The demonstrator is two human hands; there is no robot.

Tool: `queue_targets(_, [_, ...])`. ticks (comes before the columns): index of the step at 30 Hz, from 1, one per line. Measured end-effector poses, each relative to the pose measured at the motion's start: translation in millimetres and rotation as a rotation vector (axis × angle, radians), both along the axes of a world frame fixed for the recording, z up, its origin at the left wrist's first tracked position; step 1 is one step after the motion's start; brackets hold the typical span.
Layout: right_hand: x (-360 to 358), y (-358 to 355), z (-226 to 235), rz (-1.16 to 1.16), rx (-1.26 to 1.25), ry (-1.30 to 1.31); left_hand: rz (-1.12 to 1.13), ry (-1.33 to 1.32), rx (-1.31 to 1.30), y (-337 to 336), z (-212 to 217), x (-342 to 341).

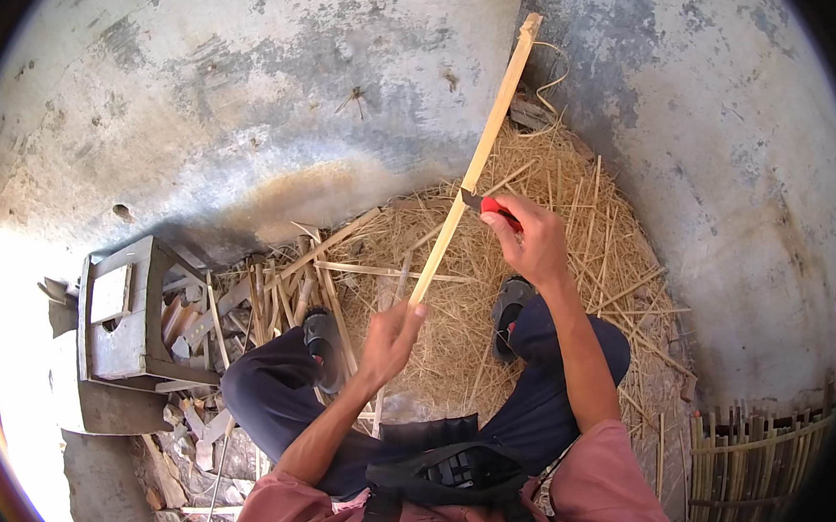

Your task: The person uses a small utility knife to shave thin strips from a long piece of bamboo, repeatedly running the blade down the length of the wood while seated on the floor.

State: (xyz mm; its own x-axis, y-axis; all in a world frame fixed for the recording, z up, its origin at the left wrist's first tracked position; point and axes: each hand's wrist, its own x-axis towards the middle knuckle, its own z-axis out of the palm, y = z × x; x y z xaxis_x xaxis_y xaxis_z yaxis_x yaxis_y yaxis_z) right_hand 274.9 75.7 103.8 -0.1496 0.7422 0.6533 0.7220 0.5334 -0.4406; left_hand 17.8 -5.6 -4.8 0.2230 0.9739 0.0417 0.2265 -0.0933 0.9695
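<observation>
A long pale strip of wood or bamboo (495,122) slants up and away from me, its far end near the wall. My left hand (393,341) is closed around its near end. In my right hand (534,241) is a knife (491,208) with a red handle and a short dark blade. That blade touches the strip around its middle, from the right side. One thin curled shaving (561,78) hangs off the strip's far end. My fingers hide part of the knife handle.
Shavings (452,330) heap on the floor around my shoes. Loose sticks and scraps (283,281) lie to the left, beside a worn wooden box-like stool (122,324). Concrete walls (257,79) meet in a corner ahead. A slatted basket-like frame (759,473) stands at right.
</observation>
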Motion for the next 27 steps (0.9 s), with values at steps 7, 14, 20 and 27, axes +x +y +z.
queue_targets(7, [15.2, 7.4, -0.9, -0.059, 0.073, 0.005, -0.027, 0.002, -0.031, -5.9, 9.3, 1.5])
queue_targets(14, [34.8, 21.7, 5.5, -0.129, 0.013, 0.035, -0.047, 0.03, -0.05, -15.7, -13.0, -4.1])
queue_targets(20, [54.0, 35.0, 5.9, -0.179, 0.029, 0.108, -0.068, 0.107, -0.093, -28.4, -22.3, -9.4])
queue_targets(27, [91.3, 44.0, 15.0, -0.366, -0.043, 0.156, -0.143, 0.027, -0.16, -56.5, -42.8, -14.6])
